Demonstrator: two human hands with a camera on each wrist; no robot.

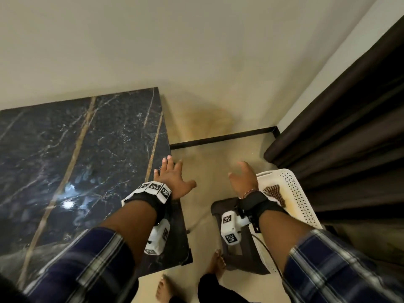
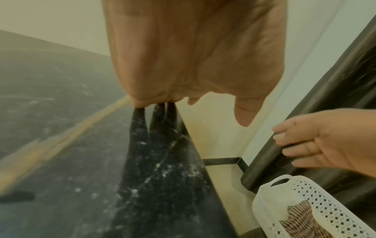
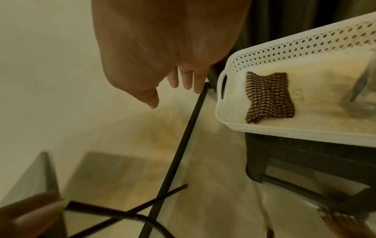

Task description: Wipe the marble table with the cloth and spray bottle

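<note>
The black marble table (image 1: 76, 160) with gold veins fills the left of the head view. My left hand (image 1: 171, 176) hovers with fingers spread over the table's right edge (image 2: 167, 161), holding nothing. My right hand (image 1: 243, 178) is open in the air between the table and a white perforated basket (image 1: 293, 193). A brown striped cloth (image 3: 268, 96) lies flat in the basket (image 3: 284, 128), to the right of my right hand (image 3: 183, 80). A clear bottle-like object (image 3: 362, 90) is blurred at the basket's right end.
The basket rests on a dark stool (image 1: 238, 254) beside a dark curtain (image 1: 349, 127). A beige wall stands behind the table, with a black skirting (image 1: 223, 137). My bare feet (image 1: 216, 263) stand on the pale floor between table and stool.
</note>
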